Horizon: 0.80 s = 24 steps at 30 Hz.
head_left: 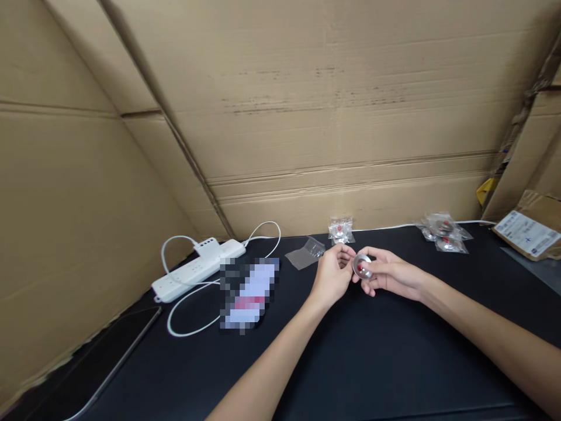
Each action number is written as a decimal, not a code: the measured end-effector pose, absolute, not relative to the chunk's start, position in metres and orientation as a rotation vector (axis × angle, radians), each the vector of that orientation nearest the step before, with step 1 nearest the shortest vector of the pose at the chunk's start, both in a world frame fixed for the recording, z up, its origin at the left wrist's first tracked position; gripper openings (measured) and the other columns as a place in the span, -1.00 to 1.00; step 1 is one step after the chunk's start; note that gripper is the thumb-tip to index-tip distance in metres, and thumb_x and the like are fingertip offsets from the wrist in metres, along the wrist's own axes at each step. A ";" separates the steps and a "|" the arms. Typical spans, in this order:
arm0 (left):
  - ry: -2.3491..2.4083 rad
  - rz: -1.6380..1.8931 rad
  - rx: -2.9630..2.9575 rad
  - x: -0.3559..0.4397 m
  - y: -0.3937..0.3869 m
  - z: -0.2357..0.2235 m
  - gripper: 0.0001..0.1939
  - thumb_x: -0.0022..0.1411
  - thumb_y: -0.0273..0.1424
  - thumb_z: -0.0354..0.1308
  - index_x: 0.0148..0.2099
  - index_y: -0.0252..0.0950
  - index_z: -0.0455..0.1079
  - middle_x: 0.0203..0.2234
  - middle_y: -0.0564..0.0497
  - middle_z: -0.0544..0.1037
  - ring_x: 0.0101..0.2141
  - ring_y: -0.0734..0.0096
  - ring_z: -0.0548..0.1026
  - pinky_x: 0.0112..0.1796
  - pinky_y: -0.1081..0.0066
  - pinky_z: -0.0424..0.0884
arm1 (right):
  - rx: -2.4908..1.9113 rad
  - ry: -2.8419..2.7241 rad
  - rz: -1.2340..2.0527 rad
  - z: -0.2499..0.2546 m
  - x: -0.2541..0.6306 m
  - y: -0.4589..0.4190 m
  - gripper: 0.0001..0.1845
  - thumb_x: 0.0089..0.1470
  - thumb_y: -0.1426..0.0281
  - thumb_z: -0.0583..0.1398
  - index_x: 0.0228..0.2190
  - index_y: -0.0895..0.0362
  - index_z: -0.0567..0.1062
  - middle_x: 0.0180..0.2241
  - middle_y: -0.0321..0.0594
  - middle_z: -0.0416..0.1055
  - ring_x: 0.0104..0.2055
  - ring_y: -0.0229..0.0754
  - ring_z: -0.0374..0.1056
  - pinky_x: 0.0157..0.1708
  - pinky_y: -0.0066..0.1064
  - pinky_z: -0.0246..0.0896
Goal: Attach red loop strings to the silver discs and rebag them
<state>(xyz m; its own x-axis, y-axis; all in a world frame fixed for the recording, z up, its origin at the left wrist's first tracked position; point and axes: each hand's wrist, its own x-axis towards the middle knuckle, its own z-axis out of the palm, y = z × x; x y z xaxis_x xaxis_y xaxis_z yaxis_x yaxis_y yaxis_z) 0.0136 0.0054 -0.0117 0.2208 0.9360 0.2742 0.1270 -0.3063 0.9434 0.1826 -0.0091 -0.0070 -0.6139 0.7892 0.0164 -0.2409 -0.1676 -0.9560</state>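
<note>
A round silver metal disc with a red centre [356, 259] is tilted toward me in my right hand [390, 275]. The right thumb presses on its face while the fingers wrap behind and below it. Close against the disc's left side, my left hand [333, 275] has its fingers curled inward. Whether those left fingertips grip the disc's edge or something small is hidden. Just beyond the hands lies a similar disc in a clear plastic bag [340, 228]. A flattened clear plastic bag [302, 257] rests left of my left hand.
Several bagged discs [445, 231] are heaped at the back right, near a labelled parcel [528, 231]. On the left are a white power strip [193, 273], looped white cables [193, 334], a pixelated phone-like item [252, 295] and a dark flat device [100, 362]. Cardboard walls [350, 117] enclose the black table.
</note>
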 end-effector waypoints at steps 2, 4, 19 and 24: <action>1.044 1.181 1.710 0.012 0.005 -0.010 -0.93 0.09 -0.54 0.15 -0.32 -0.31 0.36 -0.44 -0.01 0.52 -0.41 0.40 0.51 -0.36 0.46 0.41 | -0.662 -1.367 1.841 -0.008 0.184 -0.007 -0.65 0.07 0.26 0.29 -0.16 0.16 0.36 -0.30 -0.11 0.51 -0.43 -0.25 0.45 -0.40 -0.41 0.36; 1.120 1.198 1.806 0.008 0.007 -0.007 -0.94 0.12 -0.52 0.13 -0.30 -0.30 0.38 -0.43 -0.01 0.53 -0.41 0.40 0.50 -0.36 0.44 0.40 | -0.681 -1.322 1.791 -0.011 0.184 -0.004 -0.66 0.08 0.27 0.29 -0.16 0.18 0.40 -0.32 -0.10 0.52 -0.43 -0.25 0.46 -0.40 -0.42 0.36; 1.776 0.737 2.302 -0.018 0.019 -0.014 -0.83 0.20 -0.28 0.15 -0.34 -0.28 0.40 -0.38 -0.13 0.47 -0.37 0.17 0.46 -0.39 0.37 0.22 | -0.835 -1.179 1.661 -0.009 0.187 0.000 -0.80 0.05 0.36 0.31 -0.30 0.20 0.45 -0.37 -0.08 0.53 -0.45 -0.23 0.48 -0.39 -0.39 0.42; 1.661 0.834 2.203 -0.017 0.020 -0.016 -0.92 0.15 -0.42 0.19 -0.27 -0.25 0.35 -0.43 -0.04 0.49 -0.40 0.26 0.46 -0.39 0.41 0.22 | -0.834 -1.182 1.673 -0.013 0.185 0.001 -0.82 0.07 0.37 0.29 -0.29 0.21 0.48 -0.34 -0.07 0.53 -0.40 -0.21 0.49 -0.33 -0.36 0.43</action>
<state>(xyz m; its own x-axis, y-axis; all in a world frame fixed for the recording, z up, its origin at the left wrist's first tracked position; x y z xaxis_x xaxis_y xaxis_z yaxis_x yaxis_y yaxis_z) -0.0174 0.0204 -0.0164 0.1819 0.9405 0.2871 0.7920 -0.3132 0.5240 0.1853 0.0013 -0.0133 -0.3706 0.9284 -0.0269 -0.2845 -0.1410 -0.9483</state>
